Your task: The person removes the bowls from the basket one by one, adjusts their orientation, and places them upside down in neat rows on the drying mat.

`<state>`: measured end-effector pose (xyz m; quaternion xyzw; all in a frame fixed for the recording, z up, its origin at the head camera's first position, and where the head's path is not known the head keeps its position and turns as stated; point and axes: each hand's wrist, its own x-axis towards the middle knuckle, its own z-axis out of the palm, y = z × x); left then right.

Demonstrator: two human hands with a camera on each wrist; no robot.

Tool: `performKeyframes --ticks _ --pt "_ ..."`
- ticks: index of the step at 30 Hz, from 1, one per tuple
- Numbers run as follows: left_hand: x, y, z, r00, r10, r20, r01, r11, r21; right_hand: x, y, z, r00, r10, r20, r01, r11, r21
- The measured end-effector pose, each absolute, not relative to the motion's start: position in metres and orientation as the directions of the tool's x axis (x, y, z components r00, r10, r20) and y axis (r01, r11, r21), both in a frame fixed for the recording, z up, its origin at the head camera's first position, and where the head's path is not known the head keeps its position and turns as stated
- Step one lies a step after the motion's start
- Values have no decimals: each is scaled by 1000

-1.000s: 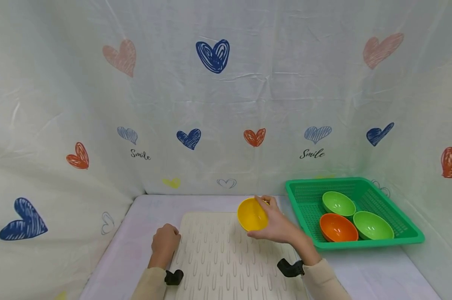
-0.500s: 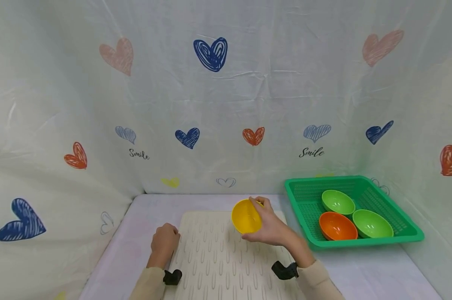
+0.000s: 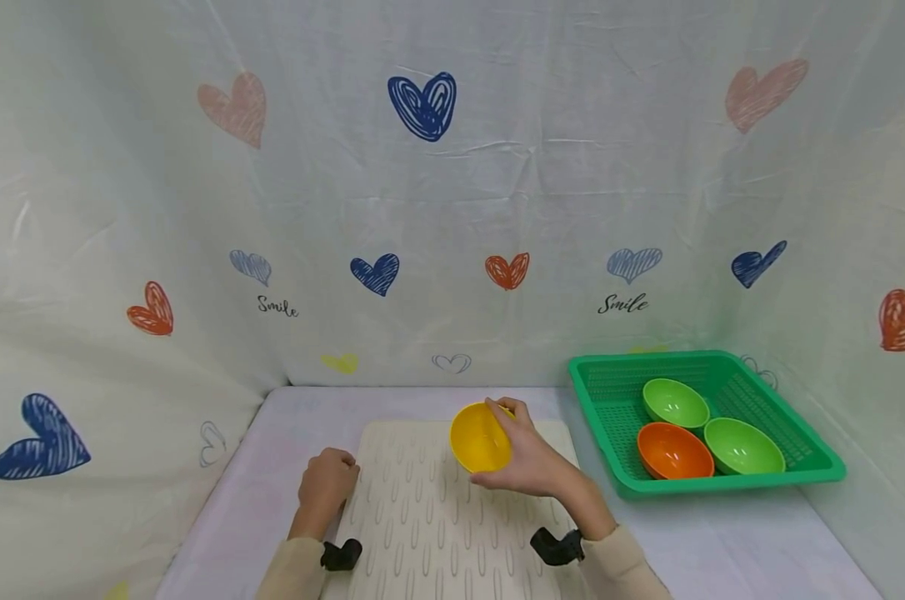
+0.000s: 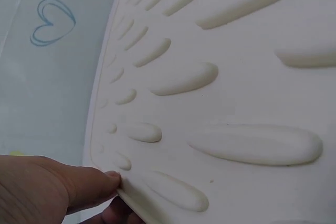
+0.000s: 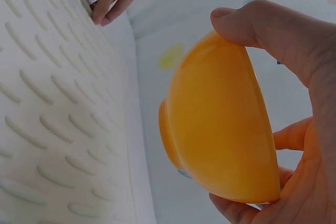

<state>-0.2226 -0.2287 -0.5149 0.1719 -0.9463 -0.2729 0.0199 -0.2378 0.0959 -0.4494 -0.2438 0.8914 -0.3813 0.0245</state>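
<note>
A small yellow bowl (image 3: 477, 442) is held by my right hand (image 3: 529, 460), thumb on one side of the rim and fingers on the other. It hangs above the cream ridged mat (image 3: 437, 537), tilted with its hollow side toward the head camera. In the right wrist view the bowl (image 5: 226, 124) shows its smooth outside and foot ring, well apart from the mat. My left hand (image 3: 327, 485) is at the mat's left edge. The left wrist view shows its thumb (image 4: 94, 184) on top of the mat's border, with the other fingers partly hidden beneath.
To the right stands a green perforated basket (image 3: 730, 483) holding an orange bowl (image 3: 675, 454) and two light green bowls (image 3: 745, 448). A pale cloth covers the table (image 3: 257, 467). Behind and at both sides hangs a white curtain (image 3: 452, 208) printed with hearts.
My right hand has carried the yellow bowl leftward and slightly down over the mat. The left hand keeps its place at the mat's edge. The head view has shifted a little.
</note>
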Motion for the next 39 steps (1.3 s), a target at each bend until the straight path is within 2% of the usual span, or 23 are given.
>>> performKeyframes --ticks 8,15,20,24,26,28,33,39 --pt "-219 -228 -504 -948 -301 -108 -309 776 550 -237 91 -449 -875 -468 127 -409 572 -711" --pt "-214 -202 -495 -974 -218 53 -131 746 652 -235 89 -448 -862 -491 126 -420 552 -721" --pt "-214 -177 -496 -969 -225 98 -51 575 817 -233 89 -446 -856 -500 131 -431 548 -717" --pt "-214 -159 -499 -978 -209 -1 -65 303 951 -231 88 -446 -859 -496 129 -430 562 -706" --pt "-212 -151 -498 -983 -172 -69 -96 155 983 -229 88 -445 -861 -494 126 -428 566 -705" --pt "-211 -145 -496 -986 -118 -115 -121 39 992 -227 87 -444 -857 -498 134 -434 556 -708" --pt "-205 -133 -492 -986 43 -163 -168 -155 974 -222 87 -444 -851 -506 142 -435 527 -730" --pt "-196 -124 -498 -942 257 -215 -279 -248 928 -216 89 -451 -850 -509 136 -432 525 -734"
